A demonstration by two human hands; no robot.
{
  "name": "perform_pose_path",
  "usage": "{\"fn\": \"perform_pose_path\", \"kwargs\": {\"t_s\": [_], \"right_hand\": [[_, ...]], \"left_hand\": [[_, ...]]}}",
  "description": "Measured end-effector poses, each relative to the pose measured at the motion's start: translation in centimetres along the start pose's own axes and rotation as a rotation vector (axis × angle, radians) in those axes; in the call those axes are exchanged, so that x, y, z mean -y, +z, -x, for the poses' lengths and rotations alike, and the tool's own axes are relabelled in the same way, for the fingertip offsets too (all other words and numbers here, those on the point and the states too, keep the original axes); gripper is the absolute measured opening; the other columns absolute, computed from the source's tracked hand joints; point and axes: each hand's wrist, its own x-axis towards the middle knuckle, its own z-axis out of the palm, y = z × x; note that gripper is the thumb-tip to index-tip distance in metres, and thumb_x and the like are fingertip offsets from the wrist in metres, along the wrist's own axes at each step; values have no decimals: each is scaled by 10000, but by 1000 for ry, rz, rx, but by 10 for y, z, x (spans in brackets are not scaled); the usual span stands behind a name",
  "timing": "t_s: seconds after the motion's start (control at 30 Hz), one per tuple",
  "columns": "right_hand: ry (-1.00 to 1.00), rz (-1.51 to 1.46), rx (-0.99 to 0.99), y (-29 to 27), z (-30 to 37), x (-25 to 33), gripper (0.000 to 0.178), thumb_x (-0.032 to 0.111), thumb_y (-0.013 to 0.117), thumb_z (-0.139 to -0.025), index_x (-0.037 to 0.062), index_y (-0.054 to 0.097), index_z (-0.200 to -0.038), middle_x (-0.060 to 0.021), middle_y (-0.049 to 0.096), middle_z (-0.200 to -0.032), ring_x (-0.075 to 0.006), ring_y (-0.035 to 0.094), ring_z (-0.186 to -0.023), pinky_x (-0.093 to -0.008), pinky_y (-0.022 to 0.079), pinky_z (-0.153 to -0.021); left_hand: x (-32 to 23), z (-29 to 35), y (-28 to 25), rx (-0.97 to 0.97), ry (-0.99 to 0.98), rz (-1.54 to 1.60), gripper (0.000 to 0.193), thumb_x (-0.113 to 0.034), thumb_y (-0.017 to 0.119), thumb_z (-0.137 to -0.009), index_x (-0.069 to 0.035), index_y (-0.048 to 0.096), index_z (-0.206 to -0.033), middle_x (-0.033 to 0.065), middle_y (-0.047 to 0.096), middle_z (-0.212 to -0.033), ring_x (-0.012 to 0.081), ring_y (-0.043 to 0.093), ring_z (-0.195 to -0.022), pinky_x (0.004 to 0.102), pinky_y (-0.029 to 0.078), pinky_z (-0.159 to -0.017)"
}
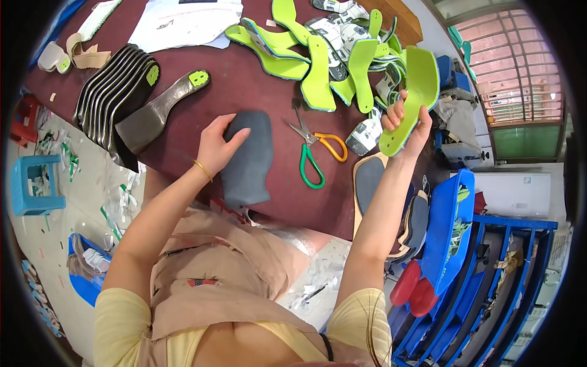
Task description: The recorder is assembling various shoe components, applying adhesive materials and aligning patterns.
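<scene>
Maroon covers the bench (220,85), whose near edge runs at a slant before the person, above a pale floor (318,260) strewn with scraps. At that edge the left hand (219,144) is partly closed on a dark grey sole piece (251,165), its thumb laid over the top face and its fingers bent at the upper left side, their tips partly hidden; how firmly it grips, I cannot tell. The left forearm slants up and inward from the lower left, with a thin gold-coloured bangle (202,171) at the wrist. The sole piece lies lengthwise toward the person, its lower end reaching the bench edge. Farther out, the right arm stretches up and to the right, and the right hand (413,139) holds a lime-green insole (423,76) tilted upright, the thumb along one edge and the fingers curled at the other. Between the hands, scissors (310,138) with one green and one orange-yellow handle rest with blades slightly parted. Beyond them, more lime-green insoles (318,76) lie heaped; to the left stand nested glossy dark shells (113,92), a single shell (162,111) beside them. Blue racks (513,224) fill the lower right.
</scene>
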Motion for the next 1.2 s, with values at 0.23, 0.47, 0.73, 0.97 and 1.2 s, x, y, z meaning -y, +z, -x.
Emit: {"fn": "perform_pose_path", "kwargs": {"t_s": [0.23, 0.47, 0.73, 0.97, 1.2], "right_hand": [[-123, 149, -57, 92, 79, -109, 417, 160, 698, -778, 102, 451, -1108, -56, 510, -838, -194, 516, -782, -395, 432, -791], [214, 547, -411, 139, 196, -189, 650, -99, 730, -651, 14, 398, -1198, -43, 563, -884, -127, 559, -780, -281, 481, -684], [193, 935, -318, 145, 186, -190, 621, 37, 752, -666, -20, 419, -1187, -144, 601, -1067, -204, 606, -968, -322, 475, -830], [164, 999, -303, 144, 182, -193, 623, 67, 749, -670, -10, 424, -1196, -157, 612, -1059, -226, 620, -951, -336, 481, -815], [178, 996, -315, 142, 182, -194, 632, 64, 750, -665, -7, 424, -1202, -155, 611, -1058, -234, 618, -953, -345, 478, -818]], "left_hand": [[3, -8, -13, 284, -244, 177, 333, -228, 642, -849, 17, 601, -1072, 100, 648, -962, 215, 626, -851, 320, 493, -759], [-51, 31, -60, 479, -932, 1305, 420, -299, 417, -981, -12, 447, -1286, 98, 544, -1244, 203, 544, -1125, 379, 435, -962], [-95, 49, -39, 698, -719, 1497, 607, -514, 257, -968, -77, 374, -1374, 61, 495, -1320, 197, 480, -1215, 375, 390, -1015], [-98, 48, -43, 688, -729, 1509, 629, -528, 257, -960, -74, 361, -1382, 65, 480, -1334, 207, 470, -1225, 382, 390, -1017], [-99, 49, -43, 670, -740, 1494, 634, -532, 236, -960, -68, 374, -1370, 67, 488, -1326, 204, 480, -1214, 376, 396, -1013]]}}
